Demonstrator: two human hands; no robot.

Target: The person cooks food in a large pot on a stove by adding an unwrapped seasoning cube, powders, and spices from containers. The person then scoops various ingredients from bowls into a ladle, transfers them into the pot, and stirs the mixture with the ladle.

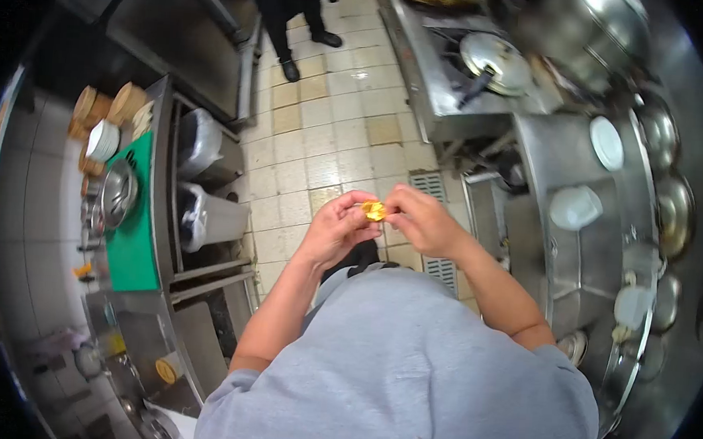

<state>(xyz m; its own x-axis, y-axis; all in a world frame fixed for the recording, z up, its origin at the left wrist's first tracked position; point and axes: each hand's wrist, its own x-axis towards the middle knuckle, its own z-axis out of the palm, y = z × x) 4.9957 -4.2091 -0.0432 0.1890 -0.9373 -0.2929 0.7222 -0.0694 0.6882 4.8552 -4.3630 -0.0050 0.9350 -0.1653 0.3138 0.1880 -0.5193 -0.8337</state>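
Far left: bright-green rectangular cutting board (137, 243), flat on a steel counter; round shiny metal bowl (118, 193) at its left edge.

Next: pale-grey plastic bin with clear liner (224, 220), beside the counter.

Left of centre: left hand (335, 230), fingers curled, nearly closed; thumb and fingertips at the left side of the piece. Best kept as the steady support, with light pressure only.

Centre: small, glossy, golden-yellow crinkled piece (374, 211), foil-like in look; sits between both sets of fingertips, in front of the body, above beige floor tiles (295, 148). Cannot tell material or contents. Probably thin and easily creased or torn; handle by the edges.

Right of centre: right hand (422, 221), thumb and forefinger drawn together at the right edge of the piece; cannot tell how firmly. Better suited to small, slow movements than sharp pulls. Keep wrists level.

Below: slotted metal drain grate (441, 275), in the floor; bad spot for a drop.

Far right: stainless-steel sink (595, 254), with white plastic tub (575, 207) inside.
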